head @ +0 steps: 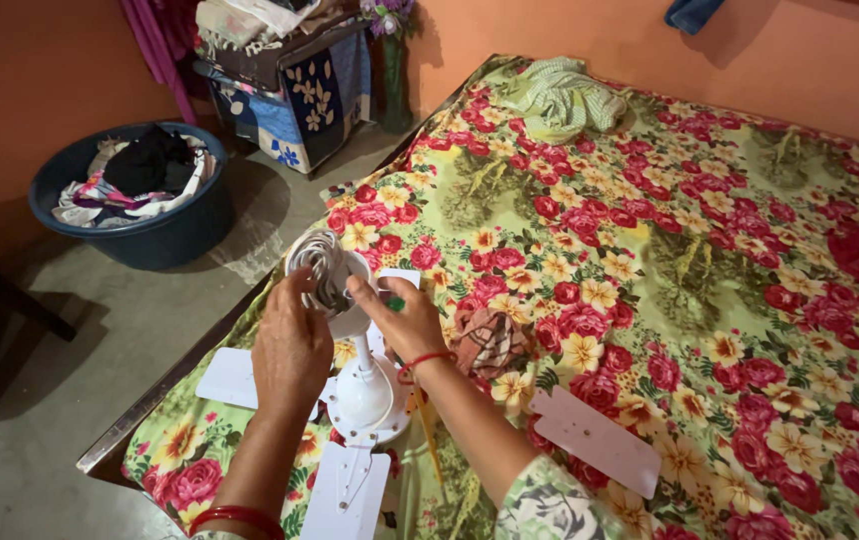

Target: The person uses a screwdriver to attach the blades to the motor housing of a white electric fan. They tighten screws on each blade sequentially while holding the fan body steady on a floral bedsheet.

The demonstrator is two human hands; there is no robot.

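A white ceiling fan (365, 395) lies on the flowered bedsheet (650, 250) near the bed's left edge, its motor hub up and flat white blades spread around it. My left hand (292, 345) grips the coiled white cable (318, 262) at the top of the fan's rod. My right hand (400, 318), with a red thread at the wrist, holds the same top part from the right, a small green-tipped thing by its fingers. One loose white blade (598, 438) lies to the right of my forearm.
A crumpled brown patterned cloth (490, 342) lies beside the fan. A green checked cloth (560, 95) is bunched at the bed's far end. A dark blue tub (140, 235) of clothes stands on the floor at left, with a covered box (290, 90) behind it.
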